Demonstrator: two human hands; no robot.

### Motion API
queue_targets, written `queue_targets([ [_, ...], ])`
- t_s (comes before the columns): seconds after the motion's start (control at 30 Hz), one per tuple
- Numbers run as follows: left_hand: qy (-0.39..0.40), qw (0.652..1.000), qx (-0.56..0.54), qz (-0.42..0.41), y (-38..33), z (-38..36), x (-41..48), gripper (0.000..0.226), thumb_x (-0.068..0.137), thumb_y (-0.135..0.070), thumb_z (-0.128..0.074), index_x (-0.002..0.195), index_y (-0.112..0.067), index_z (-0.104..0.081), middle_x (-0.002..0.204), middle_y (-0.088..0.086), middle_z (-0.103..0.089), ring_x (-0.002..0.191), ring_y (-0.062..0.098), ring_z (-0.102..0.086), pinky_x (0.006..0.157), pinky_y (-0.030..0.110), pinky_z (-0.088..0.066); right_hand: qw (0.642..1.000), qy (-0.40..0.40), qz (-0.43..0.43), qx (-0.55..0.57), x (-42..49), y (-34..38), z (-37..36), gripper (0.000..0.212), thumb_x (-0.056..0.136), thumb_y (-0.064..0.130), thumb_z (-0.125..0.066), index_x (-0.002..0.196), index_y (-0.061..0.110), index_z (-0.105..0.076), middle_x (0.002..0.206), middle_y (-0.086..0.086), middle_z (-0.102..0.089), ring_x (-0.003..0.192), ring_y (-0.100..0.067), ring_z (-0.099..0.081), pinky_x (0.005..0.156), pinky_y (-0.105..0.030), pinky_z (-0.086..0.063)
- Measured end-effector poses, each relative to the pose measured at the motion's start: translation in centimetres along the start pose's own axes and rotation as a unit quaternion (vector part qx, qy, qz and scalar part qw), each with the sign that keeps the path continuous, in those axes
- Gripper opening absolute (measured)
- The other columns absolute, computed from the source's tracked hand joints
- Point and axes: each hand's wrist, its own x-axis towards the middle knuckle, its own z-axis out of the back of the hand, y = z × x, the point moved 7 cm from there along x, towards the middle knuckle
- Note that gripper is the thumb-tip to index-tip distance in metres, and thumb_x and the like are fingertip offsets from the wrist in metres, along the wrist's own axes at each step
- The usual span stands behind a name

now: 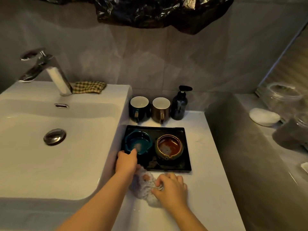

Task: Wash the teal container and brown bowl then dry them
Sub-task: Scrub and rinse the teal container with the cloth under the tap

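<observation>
Right, head view, looking down on a white counter (pixel 205 165) beside the sink (pixel 66 164). A black tray (pixel 185 155) lies on the counter with its long axis running left to right, its left edge just beside the sink's rim.

The teal container (pixel 138 142) sits upright in the tray's left half, mouth facing straight up. It's roundish with a notched rim, so no clear long axis to call. The brown bowl (pixel 169 146) stands upright just to its right, gold-rimmed mouth up, also round, with a narrow gap between the two.

Now the grip: the left hand (pixel 126 160) is at the teal container's near rim, a finger hooked over the rim into the inside and the thumb on the outer wall, so it's pinching that near edge. The container's base looks to be on the tray, though the hand covers the near part.

The right hand (pixel 170 185) is down on the counter just off the tray's near edge, fingers curled into a crumpled pale cloth (pixel 143 186), bunching it under the palm.

Along the counter's far edge, behind the tray, stand a dark mug (pixel 139 107), a brown mug (pixel 161 110) and a dark pump bottle (pixel 179 105). A chrome tap (pixel 50 70) rises at the sink's far edge, a checked cloth (pixel 89 87) beside it.
</observation>
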Motion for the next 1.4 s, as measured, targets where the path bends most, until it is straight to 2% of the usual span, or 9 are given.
queue_targets([
  [0.13,-0.062,0.993,0.098,0.002,-0.5,0.1,0.8,0.076,0.081,-0.056,-0.05,0.132,-0.003,-0.032,0.107,0.018,-0.062,0.089,0.037,-0.065,0.082,0.048,-0.054,1.0,-0.009,-0.006,0.001,0.3,-0.2,0.0,0.029,0.083,0.049,-0.057,0.068,0.035,-0.036,0.112,0.012,-0.051,0.11,-0.016,-0.041,0.086,-0.029,-0.031],
  [0.23,-0.075,0.986,0.147,0.018,-0.4,-0.2,1.9,0.073,0.083,-0.052,-0.05,0.132,-0.001,-0.031,0.119,0.022,-0.058,0.101,0.041,-0.06,0.085,0.046,-0.051,1.0,-0.017,-0.006,0.006,0.3,-0.2,0.1,0.028,0.085,0.049,-0.055,0.069,0.036,-0.035,0.112,0.011,-0.052,0.111,-0.016,-0.041,0.087,-0.029,-0.031],
  [0.33,-0.066,0.993,0.085,0.049,-0.4,-0.7,2.4,0.065,0.077,-0.036,-0.054,0.131,-0.006,-0.029,0.123,0.024,-0.053,0.093,0.043,-0.062,0.076,0.05,-0.056,1.0,-0.026,0.007,0.0,0.4,0.0,0.2,0.016,0.088,0.046,-0.05,0.086,0.035,-0.039,0.115,0.008,-0.051,0.112,-0.017,-0.04,0.089,-0.03,-0.032],
  [0.5,-0.037,0.996,-0.017,0.084,-1.0,-1.3,2.2,0.053,0.086,-0.019,-0.062,0.131,-0.004,-0.04,0.131,0.021,-0.045,0.101,0.041,-0.056,0.04,0.031,-0.05,0.999,-0.027,0.015,0.009,0.7,-0.2,0.0,0.019,0.092,0.043,-0.048,0.1,0.025,-0.048,0.117,0.003,-0.052,0.113,-0.019,-0.041,0.091,-0.03,-0.034],
  [0.77,-0.035,0.994,-0.063,0.078,-1.1,-0.5,-0.9,0.061,0.083,-0.02,-0.062,0.134,-0.007,-0.031,0.131,0.018,-0.046,0.108,0.038,-0.053,0.054,0.034,-0.049,0.968,-0.027,0.001,0.251,-0.1,-0.2,0.8,0.029,0.09,0.027,-0.056,0.071,0.027,-0.035,0.088,-0.003,-0.052,0.071,-0.013,-0.046,0.059,-0.017,-0.035],
  [1.07,-0.017,0.998,-0.055,-0.004,-2.2,2.4,-6.5,0.072,0.083,-0.027,-0.055,0.138,0.0,-0.018,0.115,0.019,-0.053,0.095,0.031,-0.055,0.075,0.038,-0.052,0.925,-0.07,0.063,0.369,-2.5,2.7,4.4,0.023,0.093,0.019,-0.053,0.076,0.021,-0.037,0.074,0.003,-0.047,0.073,-0.013,-0.049,0.065,-0.032,-0.043],
  [1.23,0.03,0.989,-0.123,-0.074,-5.3,5.1,-9.7,0.05,0.084,-0.026,-0.052,0.124,0.001,-0.044,0.106,0.018,-0.062,0.074,0.025,-0.063,0.038,0.02,-0.045,0.895,-0.113,0.145,0.406,-4.0,6.1,8.1,0.023,0.092,0.016,-0.053,0.094,0.038,-0.044,0.098,0.013,-0.054,0.096,-0.009,-0.057,0.082,-0.03,-0.051],
  [1.3,0.047,0.984,-0.15,-0.081,-6.5,6.6,-10.5,0.044,0.086,-0.026,-0.05,0.119,0.002,-0.05,0.095,0.017,-0.062,0.061,0.021,-0.058,0.034,0.016,-0.039,0.888,-0.117,0.173,0.41,-4.5,7.9,9.3,0.029,0.093,0.015,-0.051,0.102,0.043,-0.048,0.103,0.017,-0.055,0.101,-0.007,-0.056,0.085,-0.027,-0.051],
  [1.4,0.071,0.978,-0.171,-0.094,-8.1,9.4,-10.7,0.043,0.085,-0.028,-0.049,0.12,-0.003,-0.051,0.1,0.016,-0.064,0.069,0.023,-0.059,0.04,0.021,-0.044,0.875,-0.125,0.203,0.422,-4.8,10.8,10.7,0.023,0.094,0.014,-0.048,0.098,0.036,-0.056,0.1,0.013,-0.061,0.097,-0.006,-0.058,0.081,-0.024,-0.052],
])
